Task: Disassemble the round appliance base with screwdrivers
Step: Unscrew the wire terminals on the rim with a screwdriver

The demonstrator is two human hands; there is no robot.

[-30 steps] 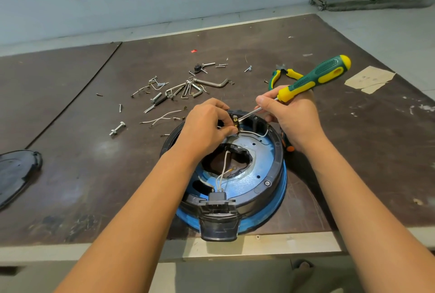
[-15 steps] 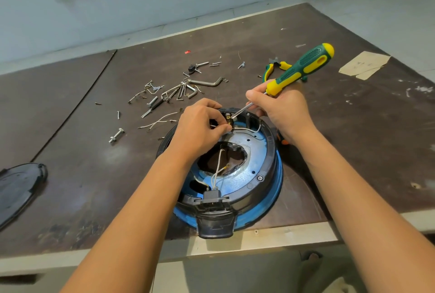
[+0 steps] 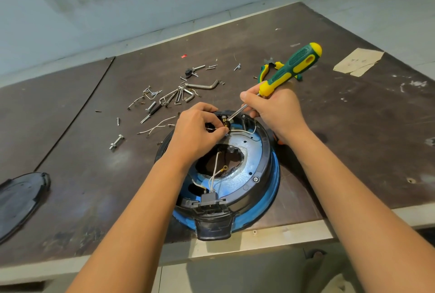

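The round appliance base [image 3: 256, 170], black rim over a blue shell, lies on the table's front edge with white wires [image 3: 213, 175] running to a black socket at its near side. My left hand [image 3: 197, 130] pinches a small brass part [image 3: 226, 123] at the base's far rim. My right hand [image 3: 275, 111] grips the metal shaft of a green and yellow screwdriver [image 3: 292, 66], just below its handle. The tip sits on that brass part, and the handle points up and to the right.
Loose screws, bolts and hex keys [image 3: 181, 94] lie scattered behind the base. Green and yellow pliers [image 3: 268, 70] rest behind the screwdriver. A black round cover [image 3: 18, 200] sits at the left edge. A paper scrap [image 3: 357, 61] lies far right. Something orange [image 3: 279, 140] shows under my right wrist.
The camera has tilted, so the whole scene sits a little differently in view. Both hands stay at the base's far rim with the screwdriver tip on the same part.
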